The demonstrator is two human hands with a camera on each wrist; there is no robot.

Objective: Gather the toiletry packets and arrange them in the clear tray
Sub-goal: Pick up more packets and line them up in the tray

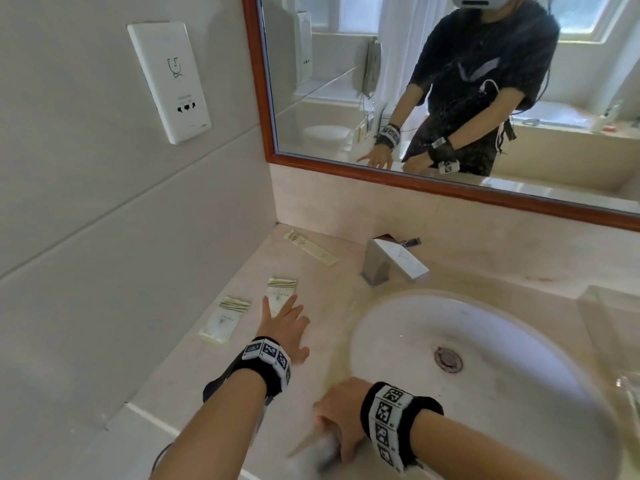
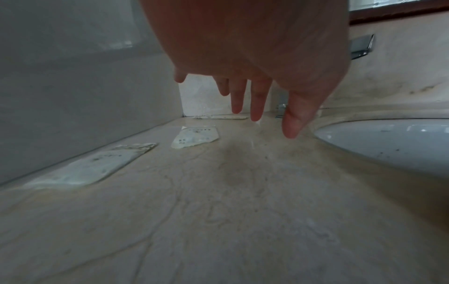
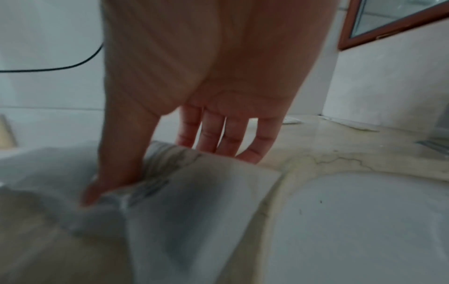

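Observation:
Three cream toiletry packets lie on the marble counter left of the sink: one by the wall (image 1: 225,318) (image 2: 89,167), a middle one (image 1: 282,294) (image 2: 194,137), and a long one in the back corner (image 1: 310,247) (image 2: 221,116). My left hand (image 1: 284,317) (image 2: 243,107) hovers over the middle packet's near end with straight, spread fingers, holding nothing. At the counter's front edge my right hand (image 1: 329,424) (image 3: 170,163) pinches a blurred packet (image 1: 311,448) (image 3: 194,192) between thumb and fingers. The clear tray (image 1: 588,296) stands at the far right, partly cut off.
A white oval sink (image 1: 485,334) fills the middle right, with a chrome faucet (image 1: 391,261) behind it. A wood-framed mirror (image 1: 415,183) runs along the back wall. A white socket plate (image 1: 169,81) hangs on the left wall. A glass object shows at the right edge (image 1: 628,389).

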